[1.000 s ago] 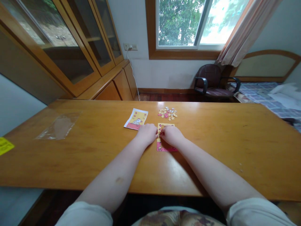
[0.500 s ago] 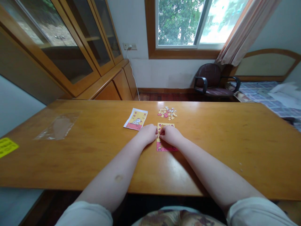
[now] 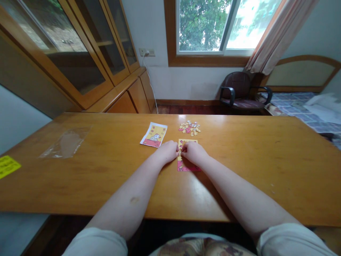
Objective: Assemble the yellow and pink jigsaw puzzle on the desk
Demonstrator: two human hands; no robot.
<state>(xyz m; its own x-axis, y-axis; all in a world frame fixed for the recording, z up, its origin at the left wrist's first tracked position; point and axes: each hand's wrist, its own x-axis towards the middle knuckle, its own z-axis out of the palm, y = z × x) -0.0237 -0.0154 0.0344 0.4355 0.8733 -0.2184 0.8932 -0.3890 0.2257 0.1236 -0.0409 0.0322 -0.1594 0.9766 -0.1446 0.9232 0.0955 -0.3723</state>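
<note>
A partly assembled jigsaw puzzle [image 3: 183, 166], with a yellow upper and a pink lower part, lies flat on the table. My left hand [image 3: 168, 151] rests at its left edge with the fingers curled together; what they grip, if anything, is hidden. Over the puzzle, my right hand [image 3: 194, 152] is closed in a pinch at the same left side, apparently on a small yellow puzzle piece [image 3: 180, 153] between the two hands. The right hand covers much of the puzzle's middle. Just beyond the puzzle is a pile of loose puzzle pieces [image 3: 189, 128], yellow, pink and white.
A picture card [image 3: 154, 135] with a white cartoon animal lies left of the puzzle. Farther left are a clear plastic bag [image 3: 66, 142] and a yellow label [image 3: 9, 166] on the wooden table [image 3: 106, 177]. Behind the table stands an office chair [image 3: 237, 89].
Both hands stay in nearly the same place at the puzzle's left edge, with only a very slight shift of the fingers. The pile and the card have not moved.
</note>
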